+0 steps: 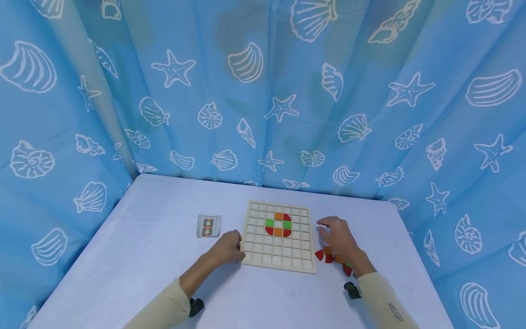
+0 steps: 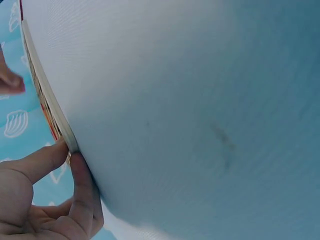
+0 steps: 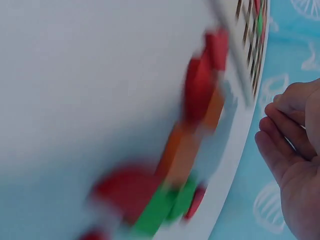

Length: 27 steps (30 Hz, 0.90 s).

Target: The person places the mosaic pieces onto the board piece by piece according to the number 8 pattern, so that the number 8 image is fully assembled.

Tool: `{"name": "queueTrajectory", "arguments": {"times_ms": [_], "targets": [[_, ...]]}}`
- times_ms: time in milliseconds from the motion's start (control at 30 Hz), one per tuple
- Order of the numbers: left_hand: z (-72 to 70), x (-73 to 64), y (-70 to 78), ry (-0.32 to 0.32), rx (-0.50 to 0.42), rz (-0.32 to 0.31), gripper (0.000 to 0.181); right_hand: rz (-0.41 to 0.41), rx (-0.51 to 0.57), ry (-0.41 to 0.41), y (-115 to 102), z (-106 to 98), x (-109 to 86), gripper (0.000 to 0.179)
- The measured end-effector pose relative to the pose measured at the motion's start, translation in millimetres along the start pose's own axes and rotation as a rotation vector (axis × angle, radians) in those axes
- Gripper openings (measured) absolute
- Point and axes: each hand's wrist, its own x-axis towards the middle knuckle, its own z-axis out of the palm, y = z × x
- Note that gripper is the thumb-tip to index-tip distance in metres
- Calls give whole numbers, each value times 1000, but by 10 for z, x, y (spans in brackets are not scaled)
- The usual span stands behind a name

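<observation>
A square wooden grid board (image 1: 273, 256) lies on the table, with red, orange and green pieces set in a ring in its upper middle cells. My left hand (image 1: 227, 247) pinches the board's near left corner; in the left wrist view its thumb and forefinger (image 2: 82, 185) meet at the pale edge. To the right of the board is my right hand (image 1: 339, 235), fingers loosely bent and nothing seen in them. Under its wrist lie several loose pieces, among them a red quarter-round (image 1: 319, 255) and an orange square (image 3: 181, 156); the forearm partly covers others.
A small pattern card (image 1: 208, 226) with a printed coloured grid lies left of the board. The white table (image 1: 164, 201) runs back to a blue curtain (image 1: 263, 114) with white shells and starfish. Dark wrist devices (image 1: 352, 290) sit beside both cuffs.
</observation>
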Motion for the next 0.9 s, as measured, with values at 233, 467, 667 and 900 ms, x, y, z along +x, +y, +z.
{"name": "queueTrajectory", "arguments": {"times_ms": [233,467,667,900], "targets": [[12,-17,-9,-2,0,4,36,134,-52,-25,466,-214,-270,30],[0,-8,-9,3,4,7,38,225,-55,-36,574,-270,-343,30],[4,-2,-6,6,4,4,37,104,-59,-65,523,-214,-280,29],[6,-1,-8,4,6,0,36,63,-61,-85,412,-222,-276,45]]}}
